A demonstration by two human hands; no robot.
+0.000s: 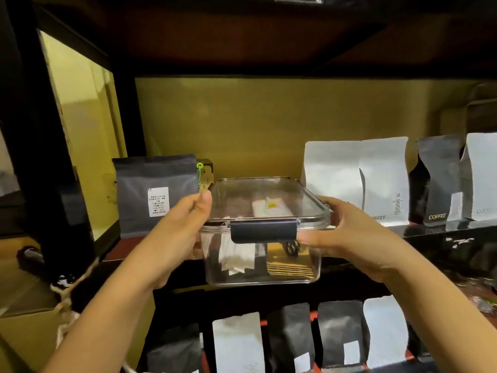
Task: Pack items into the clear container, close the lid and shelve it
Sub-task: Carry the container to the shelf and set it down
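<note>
Fingers of the left hand (185,232) and right hand (347,232) curl around the clear container (263,265), a rigid, slick, probably light box best gripped by its side walls under the lid (266,200).

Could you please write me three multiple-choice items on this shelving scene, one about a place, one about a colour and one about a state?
1. Where is the clear container relative to the shelf?
A. Held at the shelf's front edge, in the gap between a dark bag and a white bag
B. On the lower shelf among the bags
C. On top of the white bag

2. What colour is the latch on the container's near side?
A. Red
B. Dark, near black
C. Yellow

3. What is the state of the lid?
A. Off and lying on the shelf
B. Propped half open
C. Closed on the container

Answers:
1 A: the left hand and right hand grip its sides between the dark bag and white bag.
2 B: the clip looks near black.
3 C: the lid sits flat with the latch down.
</note>
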